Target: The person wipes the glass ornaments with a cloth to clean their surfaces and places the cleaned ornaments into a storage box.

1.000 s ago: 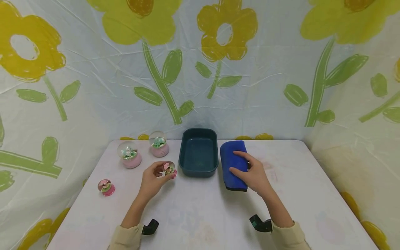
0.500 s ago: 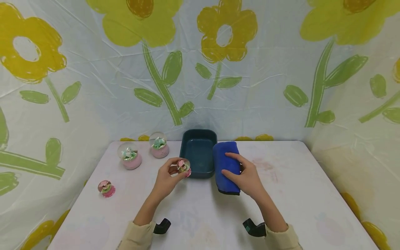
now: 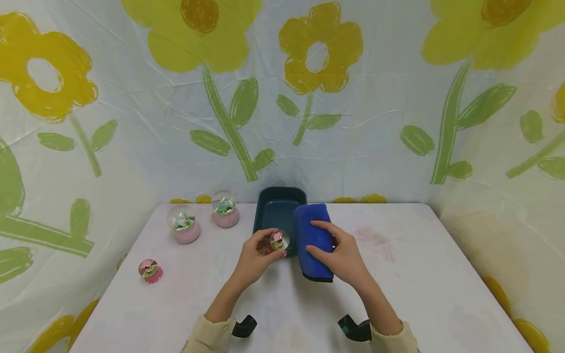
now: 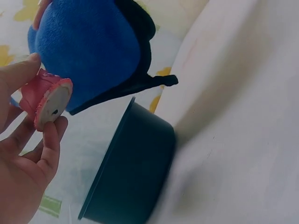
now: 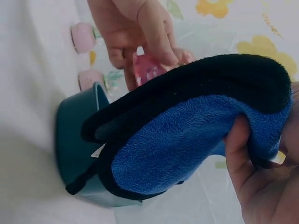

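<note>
My left hand [image 3: 256, 257] pinches a small snow globe [image 3: 279, 239] with a pink base, above the near end of a dark teal dish [image 3: 278, 206]. In the left wrist view the pale underside of its base [image 4: 55, 103] shows between thumb and fingers. My right hand [image 3: 342, 250] grips a folded blue cloth [image 3: 311, 240] with black edging, thumb on one side and fingers on the other. The cloth hangs raised over the dish's right side, close beside the globe. From the right wrist, the cloth's folded layers [image 5: 173, 144] hide part of the globe and left hand.
Two larger snow globes with pink bases, one farther left [image 3: 184, 225] and one nearer the dish [image 3: 225, 210], stand at the back left. Another small pink globe [image 3: 150, 271] sits at the left of the white table [image 3: 397, 274]. A flower-printed sheet [image 3: 362, 162] hangs behind.
My left hand has carried the small globe rightward to the dish's near end. The right hand has brought the cloth leftward, so the two are now close together. The other globes stay put.
</note>
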`<act>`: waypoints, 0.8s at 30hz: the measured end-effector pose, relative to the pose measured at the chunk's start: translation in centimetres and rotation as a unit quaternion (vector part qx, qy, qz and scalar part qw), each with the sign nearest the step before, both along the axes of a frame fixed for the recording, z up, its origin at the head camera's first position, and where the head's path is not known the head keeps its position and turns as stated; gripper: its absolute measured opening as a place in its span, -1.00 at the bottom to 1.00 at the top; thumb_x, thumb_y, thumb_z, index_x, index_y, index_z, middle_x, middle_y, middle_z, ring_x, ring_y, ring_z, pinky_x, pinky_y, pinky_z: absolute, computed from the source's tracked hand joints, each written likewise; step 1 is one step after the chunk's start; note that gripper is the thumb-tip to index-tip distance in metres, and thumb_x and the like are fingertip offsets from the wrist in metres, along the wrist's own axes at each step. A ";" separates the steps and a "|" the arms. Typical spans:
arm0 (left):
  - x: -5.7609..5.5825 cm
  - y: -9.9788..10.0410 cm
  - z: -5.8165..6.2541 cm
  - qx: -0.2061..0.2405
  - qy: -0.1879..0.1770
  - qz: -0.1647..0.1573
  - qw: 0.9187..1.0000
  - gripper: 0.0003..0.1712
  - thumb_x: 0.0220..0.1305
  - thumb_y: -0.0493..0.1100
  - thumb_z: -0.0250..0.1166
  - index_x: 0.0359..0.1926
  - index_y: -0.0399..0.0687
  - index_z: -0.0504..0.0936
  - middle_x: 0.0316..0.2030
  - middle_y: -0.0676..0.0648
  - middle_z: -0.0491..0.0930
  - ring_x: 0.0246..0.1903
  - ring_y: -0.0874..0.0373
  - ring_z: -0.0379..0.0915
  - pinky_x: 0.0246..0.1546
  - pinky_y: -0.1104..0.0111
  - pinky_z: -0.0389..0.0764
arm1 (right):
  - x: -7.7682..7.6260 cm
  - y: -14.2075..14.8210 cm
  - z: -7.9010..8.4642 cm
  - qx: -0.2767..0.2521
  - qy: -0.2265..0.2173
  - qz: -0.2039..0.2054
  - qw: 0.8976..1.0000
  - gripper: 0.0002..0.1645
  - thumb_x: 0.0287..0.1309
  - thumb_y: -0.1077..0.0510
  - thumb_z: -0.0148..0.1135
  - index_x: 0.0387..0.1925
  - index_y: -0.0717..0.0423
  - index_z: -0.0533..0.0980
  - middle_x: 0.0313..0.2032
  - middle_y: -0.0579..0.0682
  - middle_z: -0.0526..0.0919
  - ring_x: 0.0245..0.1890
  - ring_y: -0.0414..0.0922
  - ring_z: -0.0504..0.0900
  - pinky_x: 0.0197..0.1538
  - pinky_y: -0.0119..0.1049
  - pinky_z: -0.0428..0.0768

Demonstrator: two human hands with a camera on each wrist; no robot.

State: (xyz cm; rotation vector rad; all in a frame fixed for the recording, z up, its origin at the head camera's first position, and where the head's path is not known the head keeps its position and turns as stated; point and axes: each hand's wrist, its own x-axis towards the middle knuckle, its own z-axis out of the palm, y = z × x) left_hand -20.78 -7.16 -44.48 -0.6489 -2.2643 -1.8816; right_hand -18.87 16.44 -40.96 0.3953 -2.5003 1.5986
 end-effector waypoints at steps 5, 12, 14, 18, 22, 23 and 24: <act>0.1 0.6 0.2 -0.001 0.004 -0.005 1.000 -0.46 0.06 -0.35 0.47 0.09 -0.27 0.51 -0.04 -0.11 0.56 -0.10 -0.01 0.51 -0.12 0.10 0.58 | 0.3 -0.3 0.3 0.021 0.034 0.010 0.999 -0.35 0.06 0.15 0.46 0.21 -0.04 0.47 0.22 0.24 0.44 0.04 0.26 0.55 -0.09 0.16 0.58; 0.2 0.9 -0.1 -0.027 0.018 -0.007 0.999 -0.49 0.08 -0.31 0.47 0.08 -0.24 0.54 -0.07 -0.10 0.58 -0.11 0.06 0.51 -0.08 0.16 0.58 | 0.5 -0.7 0.2 0.044 0.068 0.027 0.996 -0.37 0.04 0.13 0.48 0.18 -0.04 0.49 0.15 0.17 0.52 -0.05 0.14 0.62 -0.15 0.04 0.63; 0.2 1.0 -0.4 -0.033 0.020 -0.005 0.999 -0.48 0.09 -0.30 0.47 0.09 -0.22 0.55 -0.05 -0.10 0.59 -0.09 0.07 0.52 -0.05 0.21 0.58 | 0.5 -1.0 0.0 0.053 0.075 0.032 0.995 -0.37 0.04 0.13 0.48 0.18 -0.04 0.49 0.13 0.15 0.53 -0.04 0.12 0.62 -0.14 0.01 0.64; 0.3 1.2 -0.8 -0.027 0.018 0.007 0.999 -0.47 0.04 -0.30 0.50 0.05 -0.22 0.54 -0.11 -0.08 0.60 -0.12 0.07 0.52 -0.11 0.29 0.59 | 0.5 -1.4 -0.4 0.076 0.076 0.033 0.994 -0.36 0.04 0.13 0.48 0.19 -0.06 0.50 0.08 0.12 0.56 -0.04 0.09 0.62 -0.15 -0.01 0.64; 0.5 1.3 -1.1 -0.016 0.016 0.014 1.000 -0.53 0.00 -0.31 0.52 -0.05 -0.26 0.55 -0.20 -0.10 0.61 -0.23 0.06 0.52 -0.23 0.32 0.60 | 0.6 -1.8 -0.7 0.088 0.066 0.025 0.994 -0.36 0.04 0.13 0.48 0.20 -0.08 0.50 0.02 0.11 0.56 -0.09 0.08 0.63 -0.18 0.00 0.65; 0.6 1.3 -1.2 -0.016 0.016 0.010 1.000 -0.55 0.01 -0.31 0.51 -0.06 -0.26 0.56 -0.20 -0.10 0.61 -0.25 0.07 0.51 -0.25 0.32 0.60 | 0.6 -1.9 -0.8 0.089 0.065 0.022 0.994 -0.35 0.04 0.13 0.48 0.20 -0.09 0.50 0.01 0.10 0.55 -0.10 0.08 0.62 -0.18 0.01 0.65; 0.7 1.3 -1.2 -0.018 0.015 0.005 1.000 -0.58 0.03 -0.30 0.50 -0.07 -0.25 0.58 -0.20 -0.11 0.61 -0.27 0.08 0.51 -0.26 0.33 0.61 | 0.6 -1.9 -0.9 0.086 0.065 0.018 0.994 -0.34 0.03 0.14 0.48 0.21 -0.09 0.49 0.00 0.11 0.54 -0.10 0.08 0.62 -0.18 0.02 0.65</act>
